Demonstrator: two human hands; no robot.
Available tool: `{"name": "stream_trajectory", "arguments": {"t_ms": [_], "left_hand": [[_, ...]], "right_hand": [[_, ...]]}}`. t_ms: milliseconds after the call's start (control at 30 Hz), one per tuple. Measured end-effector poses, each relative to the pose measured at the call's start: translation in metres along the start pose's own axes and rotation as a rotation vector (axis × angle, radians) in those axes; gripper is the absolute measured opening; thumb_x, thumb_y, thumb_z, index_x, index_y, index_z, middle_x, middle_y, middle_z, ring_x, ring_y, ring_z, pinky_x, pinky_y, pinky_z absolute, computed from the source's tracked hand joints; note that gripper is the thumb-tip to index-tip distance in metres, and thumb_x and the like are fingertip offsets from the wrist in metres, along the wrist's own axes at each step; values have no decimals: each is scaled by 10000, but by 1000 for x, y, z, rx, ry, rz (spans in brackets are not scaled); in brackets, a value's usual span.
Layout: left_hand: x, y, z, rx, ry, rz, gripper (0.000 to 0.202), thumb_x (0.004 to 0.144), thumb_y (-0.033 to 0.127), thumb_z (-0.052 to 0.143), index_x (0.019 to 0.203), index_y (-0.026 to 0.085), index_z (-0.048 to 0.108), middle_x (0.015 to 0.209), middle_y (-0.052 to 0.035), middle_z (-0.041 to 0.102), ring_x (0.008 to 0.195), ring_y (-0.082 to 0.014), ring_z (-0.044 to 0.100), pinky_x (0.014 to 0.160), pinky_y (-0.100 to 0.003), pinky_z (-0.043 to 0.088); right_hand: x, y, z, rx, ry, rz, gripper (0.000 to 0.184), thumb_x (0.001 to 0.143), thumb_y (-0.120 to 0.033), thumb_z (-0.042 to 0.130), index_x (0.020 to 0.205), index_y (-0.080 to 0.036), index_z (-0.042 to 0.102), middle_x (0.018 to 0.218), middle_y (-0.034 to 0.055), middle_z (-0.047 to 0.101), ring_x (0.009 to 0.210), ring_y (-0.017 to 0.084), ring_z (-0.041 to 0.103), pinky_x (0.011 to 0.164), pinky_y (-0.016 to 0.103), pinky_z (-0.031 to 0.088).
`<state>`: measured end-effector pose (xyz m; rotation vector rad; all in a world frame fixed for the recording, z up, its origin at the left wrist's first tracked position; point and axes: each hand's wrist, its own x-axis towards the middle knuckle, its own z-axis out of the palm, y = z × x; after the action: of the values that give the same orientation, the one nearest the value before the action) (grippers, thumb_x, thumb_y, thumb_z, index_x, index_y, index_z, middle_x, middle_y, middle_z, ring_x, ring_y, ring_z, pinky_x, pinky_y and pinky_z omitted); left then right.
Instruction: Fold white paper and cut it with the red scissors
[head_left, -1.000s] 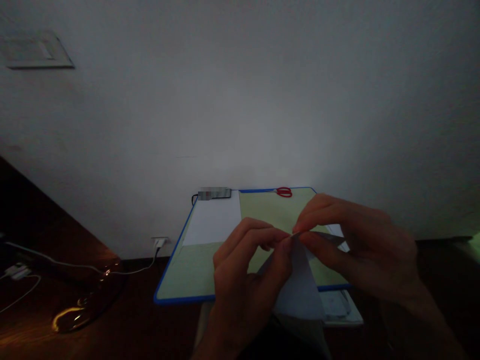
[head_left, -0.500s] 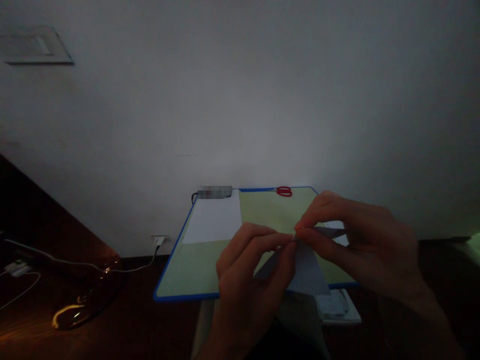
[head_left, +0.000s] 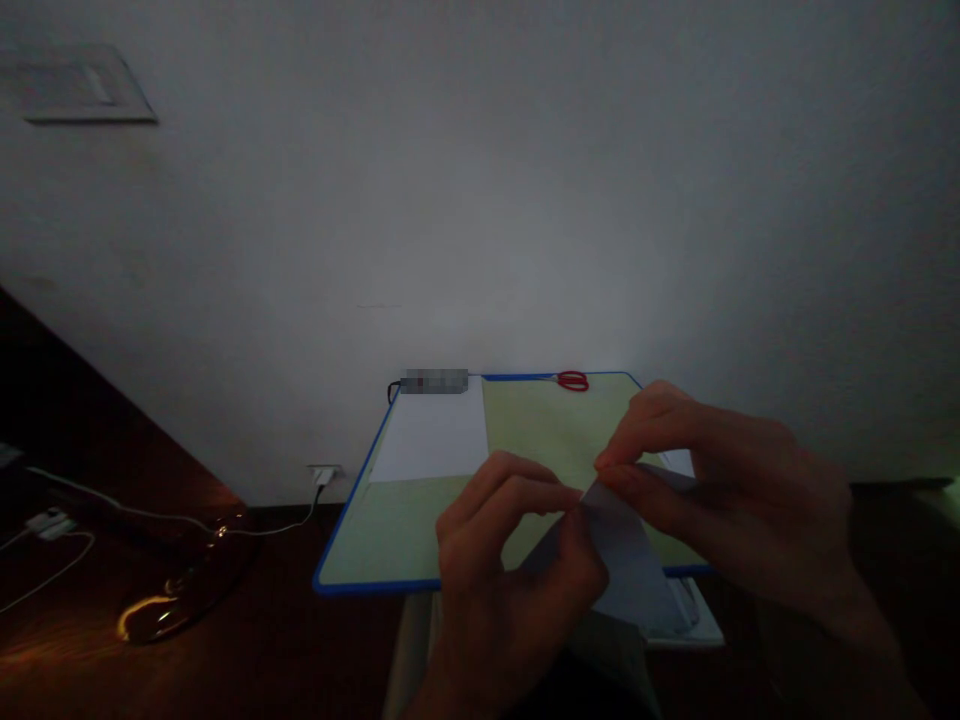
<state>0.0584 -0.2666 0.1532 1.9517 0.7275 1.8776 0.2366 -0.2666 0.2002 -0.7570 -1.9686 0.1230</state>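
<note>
Both of my hands hold a folded white paper [head_left: 634, 560] in the air above the near edge of a small green table with a blue rim [head_left: 352, 500]. My left hand [head_left: 510, 570] pinches the paper's top corner between thumb and fingers. My right hand [head_left: 720, 490] pinches the same corner from the right, fingers closed on the fold. The paper hangs down from the pinch toward me.
A white sheet [head_left: 431, 435] lies on the table's far left part, a dark bar-shaped object [head_left: 433, 381] behind it, and red scissors [head_left: 571, 380] at the far edge. A wall socket [head_left: 324, 472] with a white cable [head_left: 112, 505] is at left, over a dark wooden surface.
The hands stayed pinched on the paper's corner. The paper's hanging part swung a little to the right and the view shifted slightly.
</note>
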Motion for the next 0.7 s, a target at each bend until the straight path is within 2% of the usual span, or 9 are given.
{"name": "stream_trajectory", "arguments": {"t_ms": [133,267,367,500,633,700], "left_hand": [[2,5,-3,-116,-48,-91,167,798,28,636,800,195,637,774,14,627,716,-129,607,626,-279,474],[5,7,-4,-125,-17,-85,180,810,29,655,866,199,671,787,5,649,735,-144,619,656,-306,494],[6,7,-2,-103,-3,-87,162,814,39,661,838,199,654,761,13,639,707,-135,610,639,-298,486],[3,5,-1,-24,22,-99,161,805,46,656,787,200,613,724,31,619,670,-116,594,609,-272,467],[-1,2,-3,57,5,-97,157,799,50,648,774,198,601,738,36,627,675,-105,603,617,-255,467],[-3,1,-4,93,-1,-84,152,797,50,649,773,194,605,740,34,631,673,-102,610,622,-251,469]], "right_hand": [[0,-3,1,52,-8,4,97,897,-181,731,890,-251,663,792,-50,704,708,125,626,614,285,450],[2,-7,4,82,-36,-23,129,877,-145,734,918,-249,670,793,-45,720,720,141,649,700,317,498],[2,-7,7,50,-27,-30,118,875,-159,737,920,-253,682,781,-42,725,723,154,661,758,342,514],[3,-6,7,-28,-23,-23,84,887,-202,738,907,-265,686,766,-38,719,709,155,657,697,328,500],[4,-5,6,-63,21,3,87,911,-215,711,870,-270,658,781,-37,711,691,141,638,592,295,451],[5,-4,6,-67,45,12,85,912,-222,710,866,-272,659,789,-34,709,705,145,641,590,292,451]]}}
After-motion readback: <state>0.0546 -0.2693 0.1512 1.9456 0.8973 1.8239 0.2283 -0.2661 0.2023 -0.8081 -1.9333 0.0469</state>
